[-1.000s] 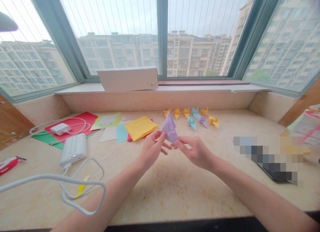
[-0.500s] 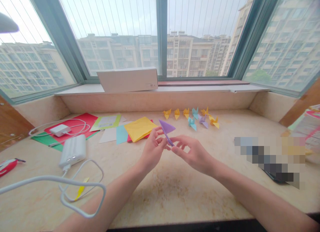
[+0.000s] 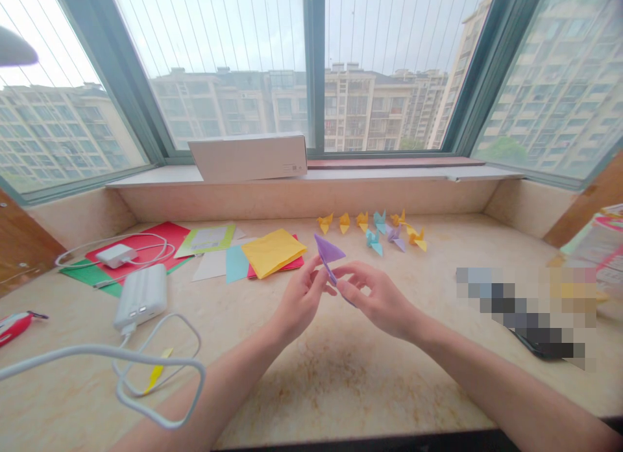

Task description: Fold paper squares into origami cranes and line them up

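A folded sheet of purple origami paper point(image 3: 330, 250) is held above the tabletop, its triangular flap pointing up and away from me. My left hand point(image 3: 307, 291) pinches its lower left edge between thumb and fingers. From the other side, my right hand point(image 3: 372, 293) grips the lower right part, thumb in front and fingers curled behind. The paper's lower end is partly hidden by the fingers. Beyond the hands stand several small folded paper cranes, among them a lilac one point(image 3: 396, 238), a blue one point(image 3: 374, 242) and a yellow one point(image 3: 417, 238).
Left of my hands lie yellow paper point(image 3: 272, 252), blue paper point(image 3: 237, 262) and red paper point(image 3: 170, 236). A white power bank point(image 3: 141, 297) with a looping cable point(image 3: 160, 360) sits at the left. A blurred dark object point(image 3: 540, 335) lies right; a white box point(image 3: 248, 158) stands on the sill.
The purple paper has shifted slightly right and tilted a little. My right thumb has slid slightly along its lower edge; both hands still hold it.
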Demonstrator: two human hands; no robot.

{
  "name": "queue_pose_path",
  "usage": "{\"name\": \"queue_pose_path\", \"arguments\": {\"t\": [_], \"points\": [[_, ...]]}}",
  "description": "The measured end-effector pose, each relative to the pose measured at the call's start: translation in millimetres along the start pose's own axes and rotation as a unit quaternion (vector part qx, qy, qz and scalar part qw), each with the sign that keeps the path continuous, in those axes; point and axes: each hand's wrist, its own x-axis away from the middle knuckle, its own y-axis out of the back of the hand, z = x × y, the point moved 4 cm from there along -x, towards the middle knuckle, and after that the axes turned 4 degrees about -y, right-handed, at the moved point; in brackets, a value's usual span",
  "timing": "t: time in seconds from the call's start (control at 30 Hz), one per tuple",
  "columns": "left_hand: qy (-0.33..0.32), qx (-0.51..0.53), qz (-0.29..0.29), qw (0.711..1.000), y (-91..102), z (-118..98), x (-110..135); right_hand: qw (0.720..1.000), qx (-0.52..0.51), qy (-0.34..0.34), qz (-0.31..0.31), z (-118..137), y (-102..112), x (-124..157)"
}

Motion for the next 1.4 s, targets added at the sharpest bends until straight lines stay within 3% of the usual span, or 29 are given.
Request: {"name": "queue_pose_path", "arguments": {"t": [0.4,0.9,1.17,1.4], "points": [[-0.001,-0.011,0.024,1.0,-1.3,0,4,0.994,-0.08,-0.067,0.0,-2,0,-1],[0.003,-0.004,0.008,1.0,0.6,10,4,0.998,-0.028,-0.027,-0.049,-2,5,-3],[0.005,-0.006,0.005,1.0,0.0,6,4,0.994,-0.072,-0.046,-0.067,-4,8,-2],[-0.004,-0.002,0.007,1.0,3.3,10,5,0.993,-0.102,-0.045,-0.043,-7,4,-1]]}}
